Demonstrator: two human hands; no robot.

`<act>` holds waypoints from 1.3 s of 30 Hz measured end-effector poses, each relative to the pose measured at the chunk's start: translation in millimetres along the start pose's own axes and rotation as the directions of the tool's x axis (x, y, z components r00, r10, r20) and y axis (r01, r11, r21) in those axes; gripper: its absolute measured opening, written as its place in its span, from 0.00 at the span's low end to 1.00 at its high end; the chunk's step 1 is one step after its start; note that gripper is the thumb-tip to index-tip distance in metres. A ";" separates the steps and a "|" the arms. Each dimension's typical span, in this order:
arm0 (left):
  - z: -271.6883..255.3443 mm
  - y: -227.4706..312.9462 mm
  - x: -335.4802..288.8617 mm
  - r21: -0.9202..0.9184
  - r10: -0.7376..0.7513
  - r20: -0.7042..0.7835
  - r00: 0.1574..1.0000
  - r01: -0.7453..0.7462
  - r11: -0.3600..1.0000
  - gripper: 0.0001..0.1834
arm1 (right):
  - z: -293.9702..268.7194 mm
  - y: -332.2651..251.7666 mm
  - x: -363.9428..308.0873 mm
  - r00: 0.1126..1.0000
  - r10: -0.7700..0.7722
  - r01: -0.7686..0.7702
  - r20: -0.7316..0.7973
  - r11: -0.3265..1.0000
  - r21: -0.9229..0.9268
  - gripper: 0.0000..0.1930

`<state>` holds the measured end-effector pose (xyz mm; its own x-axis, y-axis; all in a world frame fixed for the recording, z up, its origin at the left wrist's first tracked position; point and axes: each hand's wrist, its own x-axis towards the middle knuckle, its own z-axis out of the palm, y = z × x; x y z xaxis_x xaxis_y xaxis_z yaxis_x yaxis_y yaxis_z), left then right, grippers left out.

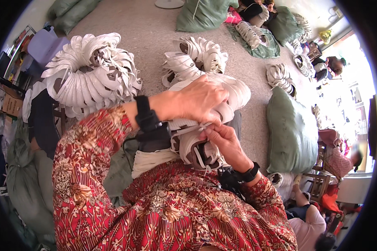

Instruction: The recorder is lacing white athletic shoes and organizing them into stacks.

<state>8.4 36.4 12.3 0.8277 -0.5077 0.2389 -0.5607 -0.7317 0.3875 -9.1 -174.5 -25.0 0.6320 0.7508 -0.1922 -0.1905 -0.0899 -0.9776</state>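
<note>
In the head view, the person's left hand point(203, 98) reaches in from the left over the near, central uppers, its fingers curled and pointing down toward a white lace point(187, 130). Whether that hand pinches anything I cannot tell, since its fingertips are partly hidden. The right hand point(225, 140), just beside it on the near right, has its thumb and forefinger pressed together on the lace. The lace lies across the middle, above a white-and-brown shoe upper point(188, 152) close to the person's body. A bundle of cream laces point(151, 161) lies near, left of that upper.

Just beyond the hands, more white uppers point(238, 90) stand packed in a curved row, with another curved stack point(213, 54) farther off. To the left, a large ring of white uppers point(86, 85) sits well apart from the hands. On the right, a stuffed green sack point(291, 134) rests on the floor point(151, 27), with a smaller row of uppers point(278, 77) just beyond it. Other people sit along the far right.
</note>
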 end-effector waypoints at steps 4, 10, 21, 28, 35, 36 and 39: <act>-9.3 -27.6 20.7 -0.352 -0.119 -0.024 0.993 0.103 0.930 0.22 | -21.6 -24.5 2.5 0.995 -0.089 0.087 0.040 0.995 0.047 0.11; -11.9 -63.8 30.4 -0.632 -0.503 -0.258 0.825 0.250 0.734 0.18 | 5.0 -94.0 0.7 0.963 -0.254 0.268 0.092 0.859 -0.437 0.06; -5.1 -74.8 -9.2 -0.939 -0.712 0.085 0.697 0.295 0.177 0.18 | 48.8 -1.0 9.7 0.808 -0.330 0.558 0.488 0.695 -0.453 0.03; -72.6 -13.4 5.3 -0.923 -0.572 -0.251 0.781 -0.015 0.384 0.16 | 34.0 -26.4 3.6 0.777 -0.389 0.615 0.496 0.296 -0.731 0.15; 7.4 -63.0 1.7 -0.612 -0.490 -0.263 0.831 0.249 0.751 0.21 | 27.1 -19.3 -8.2 0.782 -0.328 0.622 0.530 0.443 -0.645 0.20; -0.3 -61.4 -6.3 -0.612 -0.493 -0.257 0.831 0.255 0.749 0.21 | 24.0 -19.3 -9.9 0.783 -0.329 0.621 0.528 0.449 -0.642 0.20; -21.2 -63.5 -33.3 -0.461 -0.531 -0.243 0.812 0.385 0.800 0.26 | 8.1 -22.4 -10.3 0.858 -0.342 0.512 0.384 0.633 -0.580 0.23</act>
<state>16.9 109.3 -1.4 0.9750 0.0873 0.2045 -0.1192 -0.5713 0.8121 -17.4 -174.9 -0.4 0.3186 0.9260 0.2027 0.6389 -0.0518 -0.7675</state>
